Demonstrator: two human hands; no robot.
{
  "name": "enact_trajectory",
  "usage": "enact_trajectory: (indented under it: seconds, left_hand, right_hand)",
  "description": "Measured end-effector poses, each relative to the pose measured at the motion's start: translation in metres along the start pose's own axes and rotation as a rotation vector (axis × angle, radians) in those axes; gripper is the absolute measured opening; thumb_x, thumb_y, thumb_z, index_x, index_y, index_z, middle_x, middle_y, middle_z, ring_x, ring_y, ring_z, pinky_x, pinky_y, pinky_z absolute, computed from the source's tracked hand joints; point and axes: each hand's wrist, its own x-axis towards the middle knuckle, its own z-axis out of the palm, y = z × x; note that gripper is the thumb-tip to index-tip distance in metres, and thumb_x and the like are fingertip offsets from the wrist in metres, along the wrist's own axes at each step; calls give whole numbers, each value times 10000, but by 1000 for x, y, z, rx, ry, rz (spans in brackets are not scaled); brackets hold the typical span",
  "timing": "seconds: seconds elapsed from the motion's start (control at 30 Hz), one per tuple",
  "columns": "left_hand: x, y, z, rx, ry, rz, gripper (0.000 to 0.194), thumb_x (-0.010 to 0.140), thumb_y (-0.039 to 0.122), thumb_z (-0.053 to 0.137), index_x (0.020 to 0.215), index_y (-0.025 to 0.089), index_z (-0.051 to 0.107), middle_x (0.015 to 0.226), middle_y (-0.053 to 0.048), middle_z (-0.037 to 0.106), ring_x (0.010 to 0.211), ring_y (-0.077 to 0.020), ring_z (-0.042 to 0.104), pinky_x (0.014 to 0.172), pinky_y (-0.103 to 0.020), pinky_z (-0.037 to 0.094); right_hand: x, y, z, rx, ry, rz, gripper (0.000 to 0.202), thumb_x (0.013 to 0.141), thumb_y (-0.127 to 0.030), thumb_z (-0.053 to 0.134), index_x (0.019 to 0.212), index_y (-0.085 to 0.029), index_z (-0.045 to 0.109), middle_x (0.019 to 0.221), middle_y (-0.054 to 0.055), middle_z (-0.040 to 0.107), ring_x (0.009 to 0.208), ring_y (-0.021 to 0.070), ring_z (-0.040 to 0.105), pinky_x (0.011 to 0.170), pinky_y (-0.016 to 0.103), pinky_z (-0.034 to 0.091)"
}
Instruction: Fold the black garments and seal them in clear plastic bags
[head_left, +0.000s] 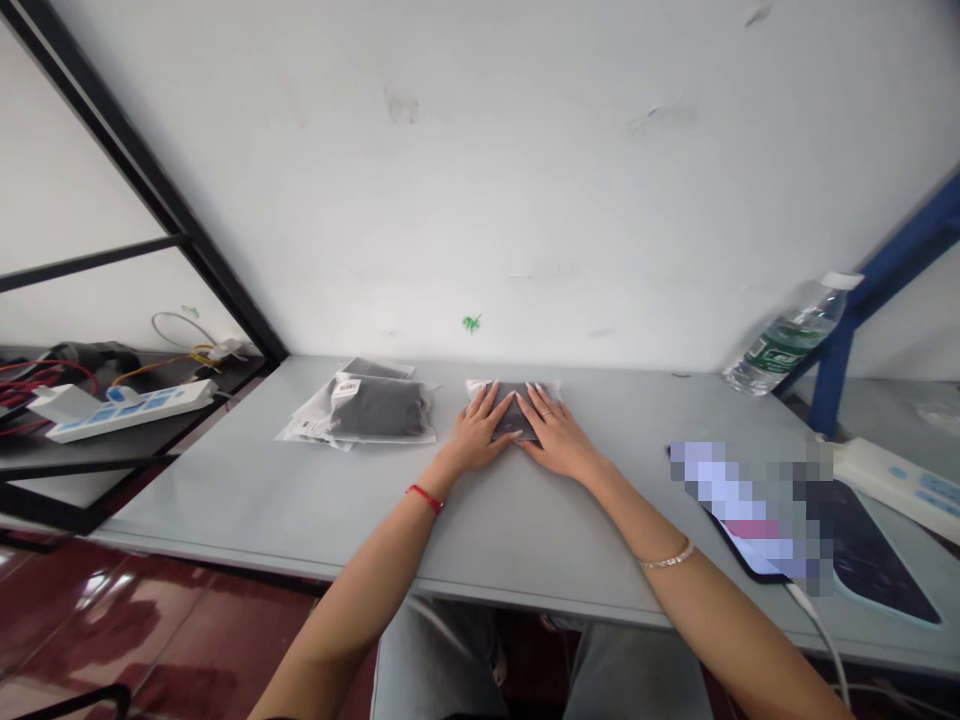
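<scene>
Both my hands lie flat, side by side, on a small clear plastic bag with dark fabric inside (513, 392) near the back of the grey table (525, 520). My left hand (478, 432) covers the bag's left half, fingers spread. My right hand (556, 432) presses on the right half, fingers spread and pointing left. Most of the bag is hidden under my palms. A red string is on my left wrist and a thin bracelet on my right.
A stack of similar bagged dark items (367, 410) lies left of my hands. A water bottle (787, 340) leans at the wall on the right. A phone with a cable (750, 545), a dark pad (874, 565) and power strips (124, 410) (896, 482) flank the table.
</scene>
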Motion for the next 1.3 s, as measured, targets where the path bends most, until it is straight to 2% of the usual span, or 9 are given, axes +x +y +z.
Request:
enact_trajectory:
  seconds: [0.27, 0.5, 0.7, 0.77, 0.83, 0.9, 1.0, 1.13, 1.3]
  left_hand:
    - [-1, -2, -1, 10, 4, 21, 772, 881, 596, 523, 1517, 252, 254, 1600, -140, 157, 1476, -338, 125, 1079, -563, 348]
    - [0, -4, -6, 115, 21, -6, 592, 969, 445, 438, 1509, 272, 267, 1585, -122, 229, 1453, -309, 239, 1084, -591, 325]
    - [0, -13, -7, 92, 62, -47, 558, 975, 416, 432, 1497, 272, 298, 1558, -137, 299, 1423, -314, 314, 1071, -600, 341]
    - [1, -14, -7, 79, 65, -65, 543, 978, 390, 436, 1492, 269, 310, 1558, -145, 293, 1421, -314, 319, 1079, -592, 336]
    - [1, -12, -8, 65, 74, -88, 532, 980, 377, 435, 1486, 260, 320, 1557, -158, 290, 1420, -313, 320, 1083, -600, 322]
    - [1, -9, -9, 54, 97, -95, 534, 978, 390, 439, 1479, 238, 336, 1545, -181, 309, 1422, -318, 315, 1082, -624, 303]
    - [0, -3, -11, 60, 152, -18, 547, 947, 429, 502, 1444, 222, 406, 1524, -192, 345, 1424, -340, 302, 1088, -657, 263]
    - [0, 7, -8, 72, 263, 223, 387, 928, 345, 565, 1308, 270, 568, 1478, -138, 441, 1378, -296, 397, 1127, -619, 240]
    - [2, 14, -1, 35, 392, 362, 206, 953, 276, 530, 1081, 256, 690, 1238, -92, 661, 1209, -214, 578, 1133, -563, 288]
  right_hand:
    - [-1, 3, 0, 48, 33, -10, 729, 902, -387, 526, 1523, -156, 222, 1573, 192, 248, 1458, 341, 195, 1121, 579, 285]
    - [2, 11, 2, 163, 133, -23, 635, 832, -87, 480, 1455, -159, 379, 1541, 179, 318, 1431, 275, 292, 1128, 494, 349]
    - [0, 29, 1, 68, 180, 100, 667, 781, 15, 454, 1418, -184, 466, 1530, 150, 359, 1410, 283, 339, 1083, 457, 419]
    - [-1, 37, 1, 32, 190, 154, 677, 789, 26, 426, 1417, -222, 474, 1430, 134, 506, 1313, 277, 477, 1005, 443, 487]
    - [-2, 43, 1, 22, 200, 169, 644, 820, -3, 414, 1402, -265, 493, 1239, 95, 663, 1096, 250, 636, 895, 407, 547]
    - [-2, 45, 0, 17, 231, 144, 568, 851, -49, 421, 1354, -278, 549, 1082, 63, 731, 907, 226, 690, 809, 367, 568]
    - [0, 37, -1, 42, 329, 42, 465, 877, -88, 441, 1264, -260, 632, 1022, 60, 747, 879, 205, 697, 800, 326, 563]
    - [1, 19, -1, 114, 424, -138, 333, 931, -142, 446, 1100, -240, 715, 942, 62, 751, 884, 180, 692, 813, 303, 561]
    - [1, 8, -3, 116, 435, -165, 304, 960, -192, 451, 917, -234, 749, 870, 61, 738, 828, 173, 678, 769, 296, 556]
